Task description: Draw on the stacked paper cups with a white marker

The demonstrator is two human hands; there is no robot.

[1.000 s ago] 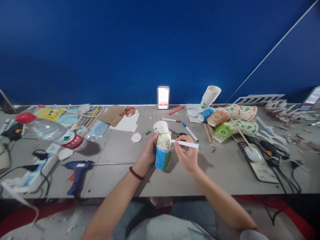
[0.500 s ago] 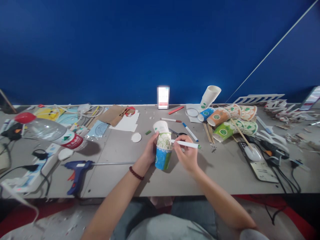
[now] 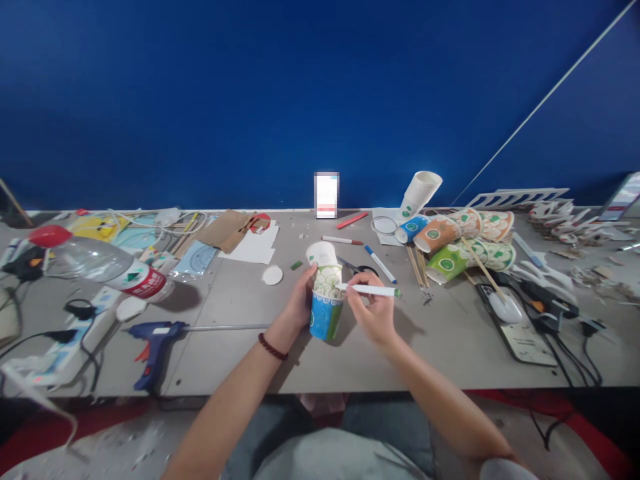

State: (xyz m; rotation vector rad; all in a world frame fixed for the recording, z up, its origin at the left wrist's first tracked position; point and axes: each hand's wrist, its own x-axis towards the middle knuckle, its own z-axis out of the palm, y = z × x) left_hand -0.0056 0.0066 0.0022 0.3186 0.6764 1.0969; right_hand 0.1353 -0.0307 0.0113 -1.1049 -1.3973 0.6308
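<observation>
A stack of paper cups (image 3: pixel 327 317) stands tilted in front of me, blue and green at the bottom, with green-patterned and white cups above. My left hand (image 3: pixel 300 300) is wrapped round its left side, the far fingers hidden behind it. Between the fingers of my right hand (image 3: pixel 371 305) is a white marker (image 3: pixel 375 289) with a green end. Its tip meets or nearly meets the patterned cup's side. Just beyond my right hand lie scissors (image 3: pixel 363 269), partly covered. A blue-and-white marker (image 3: pixel 381 264) and a brown-tipped marker (image 3: pixel 342 241) rest behind.
At left are a blue glue gun (image 3: pixel 157 343), a water bottle (image 3: pixel 107 263) and a power strip (image 3: pixel 75 340). More paper cups (image 3: pixel 445 261), wooden sticks (image 3: pixel 416 265) and a phone (image 3: pixel 520 333) lie at right. A lit screen (image 3: pixel 327 195) stands against the blue wall.
The marker's tip has shifted slightly down and left across the patterned cup, my right hand moving with it. My left hand and the cups look nearly unmoved.
</observation>
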